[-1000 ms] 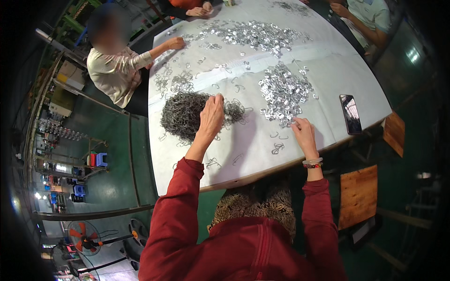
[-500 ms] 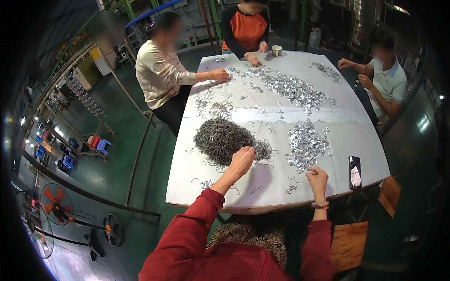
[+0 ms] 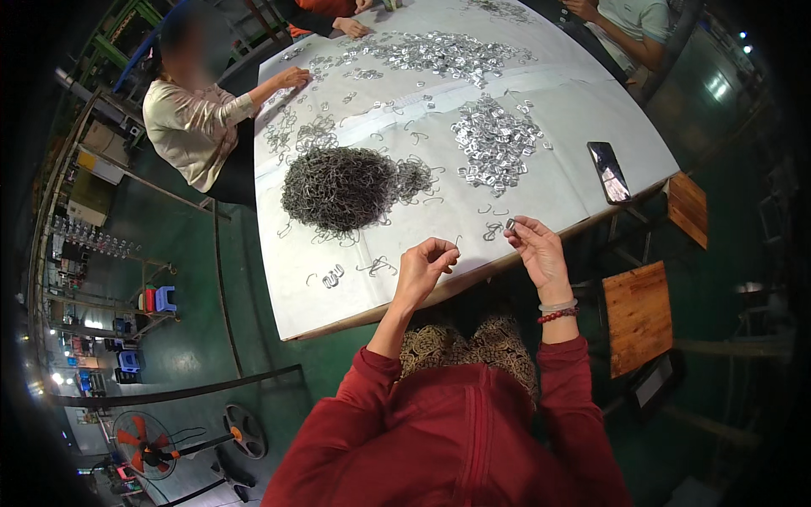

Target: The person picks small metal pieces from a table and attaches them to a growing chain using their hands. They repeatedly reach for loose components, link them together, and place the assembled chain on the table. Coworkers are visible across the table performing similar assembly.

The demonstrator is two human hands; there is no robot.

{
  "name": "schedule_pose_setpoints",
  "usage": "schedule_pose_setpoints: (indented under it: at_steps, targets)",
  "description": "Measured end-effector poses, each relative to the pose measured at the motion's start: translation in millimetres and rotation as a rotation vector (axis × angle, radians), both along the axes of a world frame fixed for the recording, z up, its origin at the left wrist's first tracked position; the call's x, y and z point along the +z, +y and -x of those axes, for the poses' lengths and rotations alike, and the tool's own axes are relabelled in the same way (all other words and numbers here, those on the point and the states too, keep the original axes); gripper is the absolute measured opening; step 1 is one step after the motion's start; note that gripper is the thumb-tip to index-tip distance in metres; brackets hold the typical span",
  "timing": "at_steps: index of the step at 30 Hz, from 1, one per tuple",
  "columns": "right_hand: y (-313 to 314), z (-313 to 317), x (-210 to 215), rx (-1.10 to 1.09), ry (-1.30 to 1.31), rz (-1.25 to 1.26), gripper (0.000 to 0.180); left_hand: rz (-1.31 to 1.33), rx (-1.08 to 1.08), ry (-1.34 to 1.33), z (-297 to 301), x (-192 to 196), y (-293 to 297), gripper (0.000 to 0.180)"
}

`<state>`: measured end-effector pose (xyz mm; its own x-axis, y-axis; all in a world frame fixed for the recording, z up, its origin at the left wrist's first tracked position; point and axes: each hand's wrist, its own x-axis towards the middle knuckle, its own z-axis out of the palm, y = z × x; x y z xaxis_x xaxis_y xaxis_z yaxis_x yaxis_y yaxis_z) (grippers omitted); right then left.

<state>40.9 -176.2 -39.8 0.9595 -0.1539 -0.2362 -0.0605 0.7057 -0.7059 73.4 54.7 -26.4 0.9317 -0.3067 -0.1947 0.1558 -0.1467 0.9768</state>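
My left hand point(image 3: 424, 269) is closed in a pinch above the table's near edge, with a thin wire hook point(image 3: 458, 242) sticking up from the fingertips. To its right my right hand point(image 3: 541, 253) pinches a small shiny metal buckle point(image 3: 510, 226) between thumb and fingers. The two hands are apart. A dark heap of wire hooks point(image 3: 336, 190) lies on the white-covered table point(image 3: 405, 224), beyond my left hand. Beyond my right hand is a pile of small silvery buckles point(image 3: 497, 145). A few loose hooks point(image 3: 492, 231) lie close to my right fingers.
A black phone point(image 3: 609, 172) lies near the table's right edge. Wooden stools point(image 3: 637, 318) stand at the right. A person in a cream top point(image 3: 196, 127) works at the left; others sit around the far side by another buckle pile point(image 3: 439, 52). A fan point(image 3: 139, 441) stands lower left.
My view has tilted down and shifted. My left hand has left the hook heap with a hook, and my right hand has left the buckle pile with a buckle; both are now nearer me.
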Motion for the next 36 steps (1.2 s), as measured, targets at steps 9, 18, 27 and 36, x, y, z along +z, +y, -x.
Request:
schedule_pose_setpoints:
  at_steps: [9,18,27,36]
  targets:
    - [0,4,-7,-0.085,0.064,0.056,0.018,-0.015,-0.048,0.006,3,-7,-3,0.013]
    - [11,10,-14,-0.116,0.110,0.037,0.015,0.256,-0.094,0.033,5,0,-23,0.015]
    - [23,22,-19,-0.203,0.149,-0.090,0.013,0.284,-0.100,0.078,8,5,-37,0.016]
    - [27,33,-26,-0.349,0.125,0.005,0.011,0.243,-0.116,0.082,12,8,-38,0.015]
